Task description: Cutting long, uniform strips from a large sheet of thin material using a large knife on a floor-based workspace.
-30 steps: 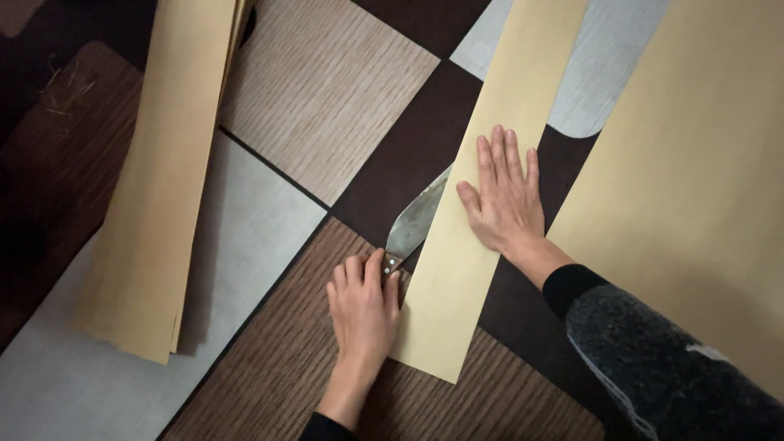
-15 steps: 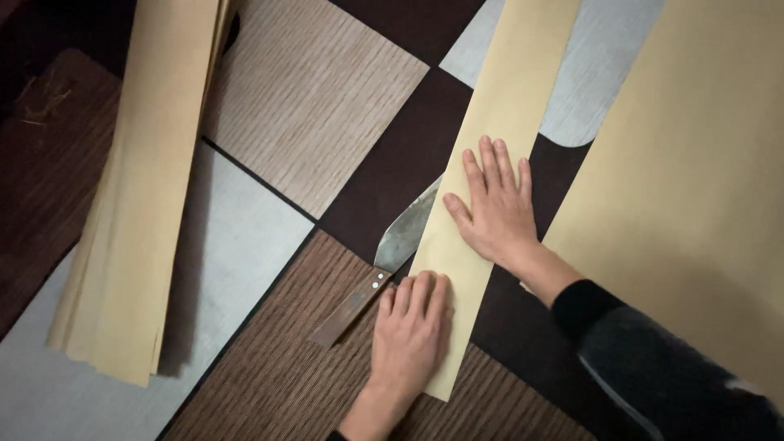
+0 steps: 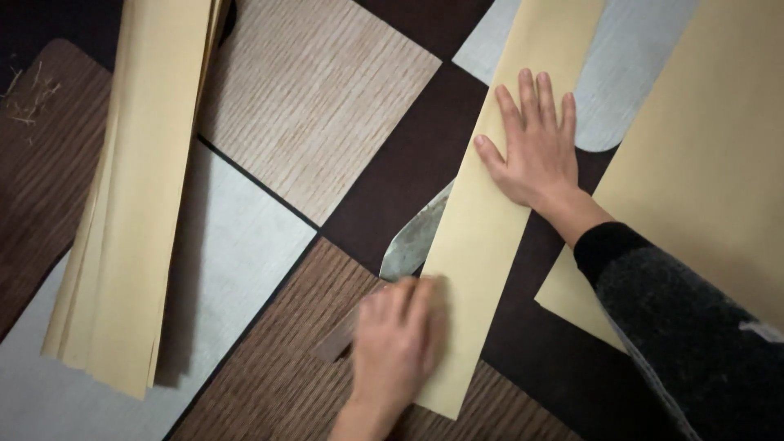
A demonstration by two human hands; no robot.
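The right hand (image 3: 535, 147) lay flat, fingers spread, pressing down on a long tan paper strip (image 3: 490, 220) that ran diagonally across the patchwork floor (image 3: 318, 122). The left hand (image 3: 400, 343), blurred, rested with fingers loosely curled over the strip's near edge and seemingly over the handle of a knife (image 3: 416, 237), whose dull blade slid under the strip. The strip looked smooth and uncreased. A stack of similar strips (image 3: 139, 188) lay well apart, and a larger tan sheet (image 3: 710, 155) lay beside the right forearm.

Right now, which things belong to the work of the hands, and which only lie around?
In use:
- paper strip, under the right hand
- knife, blade under the strip, beside the left hand

Lying about:
- stack of strips
- large sheet
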